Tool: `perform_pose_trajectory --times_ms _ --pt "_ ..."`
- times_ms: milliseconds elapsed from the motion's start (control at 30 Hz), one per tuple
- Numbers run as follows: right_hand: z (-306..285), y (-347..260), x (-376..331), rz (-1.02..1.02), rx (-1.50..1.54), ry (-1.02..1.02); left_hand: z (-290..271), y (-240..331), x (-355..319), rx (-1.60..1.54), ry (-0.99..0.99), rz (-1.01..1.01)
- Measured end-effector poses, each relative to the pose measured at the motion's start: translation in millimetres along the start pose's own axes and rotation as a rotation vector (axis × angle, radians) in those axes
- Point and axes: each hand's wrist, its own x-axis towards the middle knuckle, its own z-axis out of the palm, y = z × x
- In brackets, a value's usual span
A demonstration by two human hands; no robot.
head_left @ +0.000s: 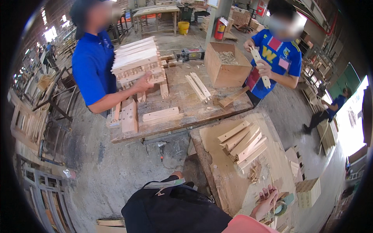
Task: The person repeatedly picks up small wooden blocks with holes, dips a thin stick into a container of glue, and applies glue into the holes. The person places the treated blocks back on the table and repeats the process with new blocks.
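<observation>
At the lower right, my right hand (pixel 266 202) is closed around a thin wooden stick (pixel 274 194), over a small round container (pixel 279 209) on the near workbench (pixel 229 194). Just beyond it lie several loose dowels (pixel 254 173). A stack of drilled wooden strips (pixel 244 141) rests farther up the same bench. Of my left hand (pixel 177 174), only a small part shows past my dark clothing, beside the bench's left edge; its fingers are hidden.
Across the far workbench (pixel 186 110), a co-worker in blue (pixel 91 58) holds a pile of doweled strips (pixel 138 58). Another person (pixel 278 50) handles one strip (pixel 259 66) beside a wooden box (pixel 227 72) of dowels. A drill (pixel 161 149) hangs below the table edge.
</observation>
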Motion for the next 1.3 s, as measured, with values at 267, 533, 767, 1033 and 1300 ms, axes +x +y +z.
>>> perform_pose_trajectory --times_ms 267,533,767,1033,1300 --pt "-41 6 -5 -0.009 0.004 0.085 3 39 24 0.207 0.022 0.255" --pt "-63 -8 -22 -0.172 -0.035 0.341 8 80 12 0.371 0.063 0.364" --pt "-132 -5 -26 -0.294 -0.163 0.526 13 124 -20 0.617 -0.078 0.454" --pt "-252 -4 -21 -0.552 -0.313 0.689 57 147 3 0.914 -0.191 0.746" --pt "-393 43 -14 -0.289 -1.621 0.906 50 130 19 1.165 -0.386 0.639"
